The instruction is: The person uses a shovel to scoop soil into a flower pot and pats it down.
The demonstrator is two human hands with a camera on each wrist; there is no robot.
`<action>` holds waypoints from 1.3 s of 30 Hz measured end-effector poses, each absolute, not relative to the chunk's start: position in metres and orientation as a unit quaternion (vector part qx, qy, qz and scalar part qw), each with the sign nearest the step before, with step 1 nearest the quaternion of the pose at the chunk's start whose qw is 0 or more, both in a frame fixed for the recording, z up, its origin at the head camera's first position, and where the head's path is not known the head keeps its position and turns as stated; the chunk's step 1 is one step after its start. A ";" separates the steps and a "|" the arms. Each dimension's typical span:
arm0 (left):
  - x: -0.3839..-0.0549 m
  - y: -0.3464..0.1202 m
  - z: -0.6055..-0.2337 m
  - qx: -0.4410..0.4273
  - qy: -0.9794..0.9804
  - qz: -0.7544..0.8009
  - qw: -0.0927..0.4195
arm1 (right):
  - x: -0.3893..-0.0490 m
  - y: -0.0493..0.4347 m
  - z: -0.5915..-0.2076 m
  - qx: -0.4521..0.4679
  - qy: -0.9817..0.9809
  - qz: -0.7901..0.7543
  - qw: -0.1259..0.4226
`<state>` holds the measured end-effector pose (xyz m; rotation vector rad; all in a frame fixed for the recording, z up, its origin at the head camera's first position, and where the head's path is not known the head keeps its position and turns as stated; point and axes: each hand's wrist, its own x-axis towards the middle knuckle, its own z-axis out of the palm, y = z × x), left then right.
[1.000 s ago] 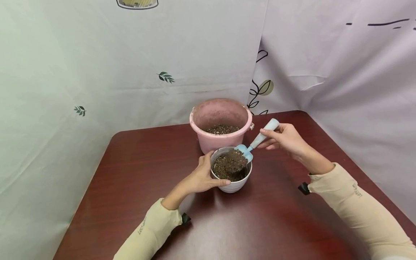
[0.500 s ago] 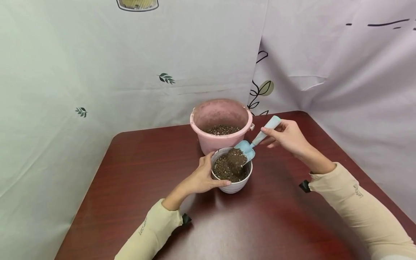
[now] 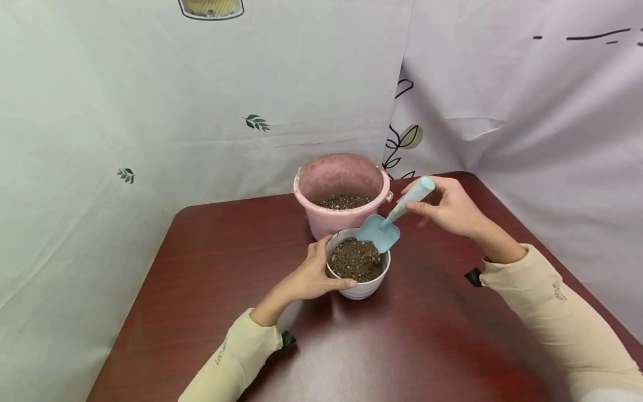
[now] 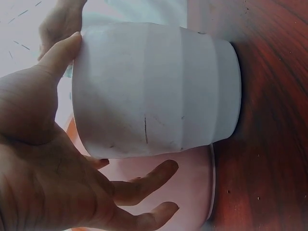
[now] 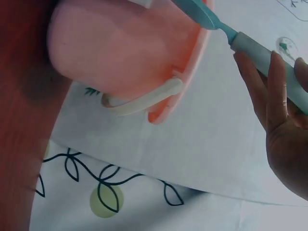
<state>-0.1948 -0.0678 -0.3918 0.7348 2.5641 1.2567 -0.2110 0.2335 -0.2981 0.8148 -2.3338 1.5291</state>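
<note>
Well, the left hand (image 3: 308, 277) holds the white pot (image 3: 363, 289) by its rim, with the thumb along the near edge and another fingertip at the far side. In the left wrist view, two more fingers are spread out, clear of the pot. The right hand (image 3: 454, 206) pinches the handle of the blue shovel (image 3: 399, 209) between thumb and fingers. The shovel tilts down, and its wide end is over the back right edge of the pot; I cannot tell if they touch. Brown dirt (image 3: 355, 259) fills much of the pot, which stands upright on the red table (image 3: 226, 251). Just behind it is a big pink bucket (image 3: 334, 219), with more dirt low inside and a white bucket handle (image 5: 149, 100) on its side. Pale cloth (image 3: 301, 72) with leaf pictures hangs behind the table.
</note>
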 end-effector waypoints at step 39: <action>-0.274 -0.071 -0.382 0.150 0.780 0.593 -0.133 | -0.351 0.175 -0.299 0.190 -0.833 0.505 0.121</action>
